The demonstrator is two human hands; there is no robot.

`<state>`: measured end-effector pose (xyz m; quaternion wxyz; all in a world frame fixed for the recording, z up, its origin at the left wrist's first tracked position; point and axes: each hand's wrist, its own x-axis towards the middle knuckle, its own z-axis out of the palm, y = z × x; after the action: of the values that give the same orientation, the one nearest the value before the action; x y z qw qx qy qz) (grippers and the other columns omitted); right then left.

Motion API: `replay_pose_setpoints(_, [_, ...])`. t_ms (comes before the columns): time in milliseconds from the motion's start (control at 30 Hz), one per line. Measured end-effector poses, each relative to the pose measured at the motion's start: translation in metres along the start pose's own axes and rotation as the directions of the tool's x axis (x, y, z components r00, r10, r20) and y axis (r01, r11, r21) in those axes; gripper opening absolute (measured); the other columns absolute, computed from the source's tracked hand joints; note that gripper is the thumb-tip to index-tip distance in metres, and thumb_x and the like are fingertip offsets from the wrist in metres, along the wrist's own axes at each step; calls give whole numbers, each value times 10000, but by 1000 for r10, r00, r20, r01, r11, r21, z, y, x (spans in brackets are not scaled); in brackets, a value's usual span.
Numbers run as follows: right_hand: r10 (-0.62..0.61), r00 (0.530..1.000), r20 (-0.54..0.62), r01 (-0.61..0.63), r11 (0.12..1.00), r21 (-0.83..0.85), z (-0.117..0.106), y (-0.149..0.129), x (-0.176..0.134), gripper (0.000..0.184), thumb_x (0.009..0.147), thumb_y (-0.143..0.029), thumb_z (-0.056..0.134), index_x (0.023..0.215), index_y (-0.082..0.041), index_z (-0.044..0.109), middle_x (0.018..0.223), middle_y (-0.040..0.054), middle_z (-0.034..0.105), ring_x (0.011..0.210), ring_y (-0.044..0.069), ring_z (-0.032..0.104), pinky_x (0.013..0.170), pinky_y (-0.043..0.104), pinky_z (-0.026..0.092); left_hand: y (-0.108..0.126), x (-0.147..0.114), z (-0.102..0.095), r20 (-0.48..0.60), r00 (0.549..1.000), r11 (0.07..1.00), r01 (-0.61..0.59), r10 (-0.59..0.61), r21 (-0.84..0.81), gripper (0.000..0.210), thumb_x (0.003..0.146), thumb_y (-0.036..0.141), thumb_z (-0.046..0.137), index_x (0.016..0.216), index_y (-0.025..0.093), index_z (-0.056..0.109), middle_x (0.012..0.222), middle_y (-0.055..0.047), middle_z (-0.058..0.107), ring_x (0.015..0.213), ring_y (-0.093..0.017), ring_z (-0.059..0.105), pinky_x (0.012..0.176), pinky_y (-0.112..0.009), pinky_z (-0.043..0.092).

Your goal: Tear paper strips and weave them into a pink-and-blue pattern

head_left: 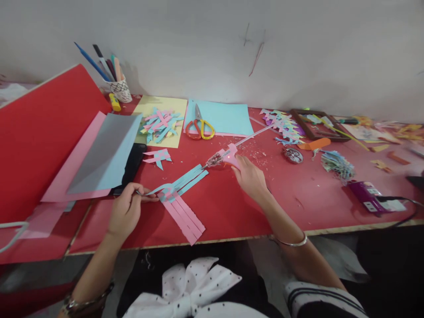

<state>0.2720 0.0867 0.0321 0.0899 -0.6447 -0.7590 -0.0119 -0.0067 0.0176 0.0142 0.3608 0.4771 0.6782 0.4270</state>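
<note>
My left hand (126, 207) pinches the end of a blue paper strip (159, 189) and holds it bent back over a woven paper piece (169, 194). Pink strips (185, 218) run from that weave toward the table's front edge, while blue strips (192, 179) reach up and to the right. My right hand (250, 176) is wrapped round a pink glue gun (228, 155) with a clear glue stick (255, 134) standing out of its back. The gun's nozzle is at the far ends of the blue strips; whether it touches them I cannot tell.
A small woven piece (159, 157) lies beyond the weave. Scissors (198, 126) rest on blue sheets (225, 115), near a pile of cut strips (162, 123). Stacked paper (102, 154) and a red board (43, 132) stand at left. A purple power box (367, 196) sits at right.
</note>
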Motion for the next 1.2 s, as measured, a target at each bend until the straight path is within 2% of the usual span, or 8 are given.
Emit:
replay_pose_setpoints(367, [33,997,-64,-31,999,32,-1,10,2,373,832,-288,404,1158,-116,465,1093,160,568,919,255,572,673,337,451,2,-1,0,18,999,999,-28,27,20,40,648,264,340,671,238,320,662,0,659,603,-191,669,613,-300,517])
replay_pose_setpoints(633, [261,945,-196,-270,963,-17,-6,59,8,410,785,-377,455,1105,-126,502,999,161,580,943,288,538,733,385,428,12,1,0,49,988,979,-150,144,139,52,678,282,353,685,237,377,580,23,635,595,-181,652,632,-300,512])
replay_pose_setpoints(767, [286,919,-270,-316,946,-74,-23,43,10,325,802,-337,439,975,-105,587,990,193,561,975,323,500,770,428,393,23,4,6,95,965,962,-253,243,105,120,712,299,377,774,221,445,676,-4,644,668,-183,654,638,-299,520])
replay_pose_setpoints(867, [55,984,-170,-43,996,73,-30,8,13,287,804,-292,447,1005,-128,569,962,141,588,935,261,527,822,406,371,28,6,11,176,916,922,-379,361,77,265,769,310,368,988,202,473,868,-37,654,787,-173,645,706,-306,519])
replay_pose_setpoints(933, [-221,973,-67,231,946,229,-28,-16,15,320,789,-296,475,1076,-165,523,1024,105,586,953,227,525,843,384,357,27,7,13,226,883,888,-444,411,121,322,793,314,366,1079,199,460,944,-46,643,849,-167,629,764,-305,504])
replay_pose_setpoints(967, [-292,956,-25,286,909,304,-26,-26,17,333,796,-296,465,1104,-175,498,1011,88,589,924,207,535,828,369,360,26,8,13,241,873,870,-467,424,161,329,799,321,365,1086,197,468,961,-50,637,867,-168,622,785,-305,495])
replay_pose_setpoints(1067, [-298,955,-13,276,866,417,-17,-42,21,349,807,-265,437,1141,-165,453,972,76,586,873,177,540,811,349,352,16,10,12,264,855,801,-514,447,307,334,807,358,356,1046,194,521,1012,-67,618,939,-190,586,854,-324,455])
replay_pose_setpoints(1200, [-295,953,-70,299,873,387,-7,-41,22,315,814,-140,336,1084,-153,498,954,87,585,878,171,528,795,323,339,-2,10,9,296,847,732,-531,441,428,367,810,420,346,1009,207,569,1033,-76,603,999,-219,542,873,-332,431])
